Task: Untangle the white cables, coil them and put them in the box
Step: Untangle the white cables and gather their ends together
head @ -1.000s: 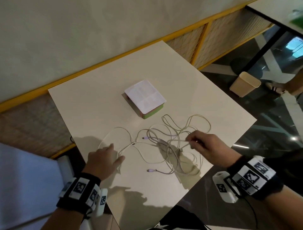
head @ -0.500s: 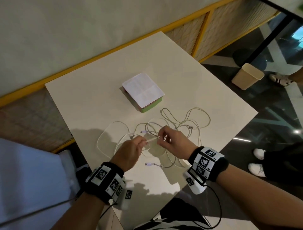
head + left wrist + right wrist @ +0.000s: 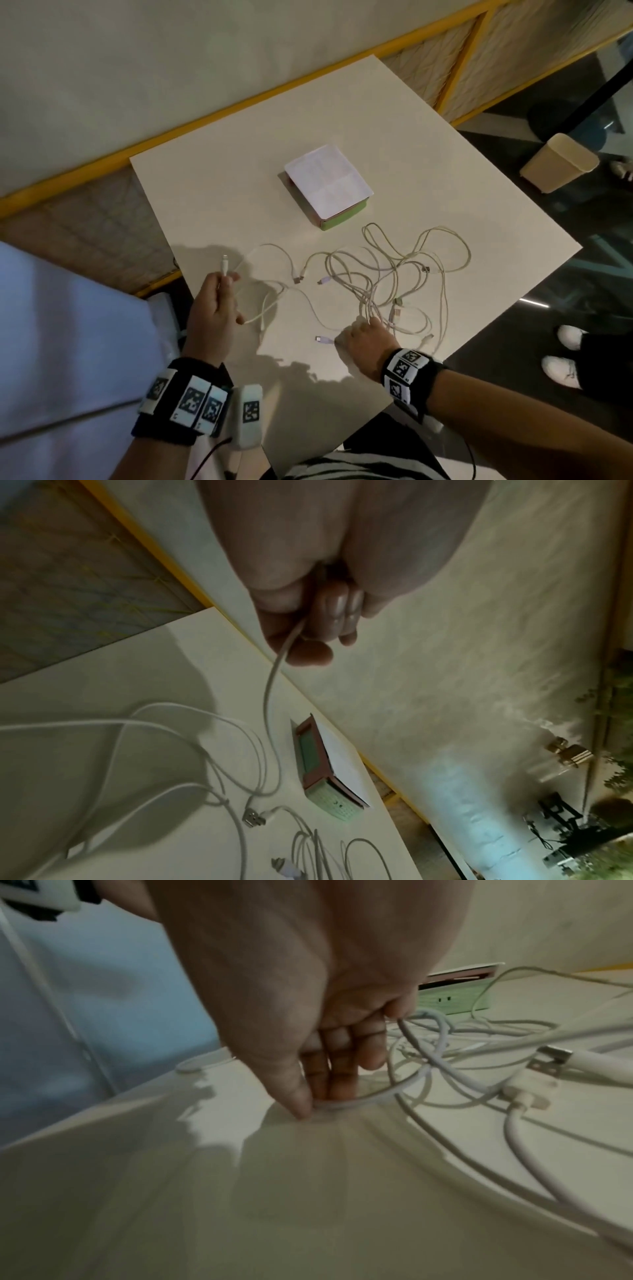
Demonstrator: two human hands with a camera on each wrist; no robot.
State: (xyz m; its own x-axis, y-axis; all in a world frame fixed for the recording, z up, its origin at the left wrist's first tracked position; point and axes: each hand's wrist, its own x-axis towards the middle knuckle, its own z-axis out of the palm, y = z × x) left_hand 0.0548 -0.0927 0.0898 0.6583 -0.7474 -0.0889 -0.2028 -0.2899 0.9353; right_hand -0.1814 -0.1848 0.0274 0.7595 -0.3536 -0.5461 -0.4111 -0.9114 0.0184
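A tangle of white cables [image 3: 380, 274] lies on the cream table [image 3: 239, 171], in front of a box [image 3: 329, 185] with a white lid and green side. My left hand [image 3: 219, 294] is at the tangle's left, raised a little, and grips one cable near its end, whose white plug [image 3: 224, 265] sticks up past the fingers. In the left wrist view the cable [image 3: 270, 696] hangs from my curled fingers [image 3: 308, 631] down to the table. My right hand [image 3: 363, 337] is low at the tangle's near edge; thumb and fingertips [image 3: 308, 1096] pinch a cable strand [image 3: 346, 1103] on the tabletop.
Loose plugs lie about: a USB plug [image 3: 548, 1061] right of my right hand and a lilac-tipped one [image 3: 322, 339] near the front edge. A beige bin [image 3: 558, 164] stands on the floor to the right. A person's white shoes [image 3: 561, 353] are beside the table.
Both hands were together over the middle of the tangle. The left hand has moved out to the left with a cable end; the right hand has dropped to the near edge of the tangle.
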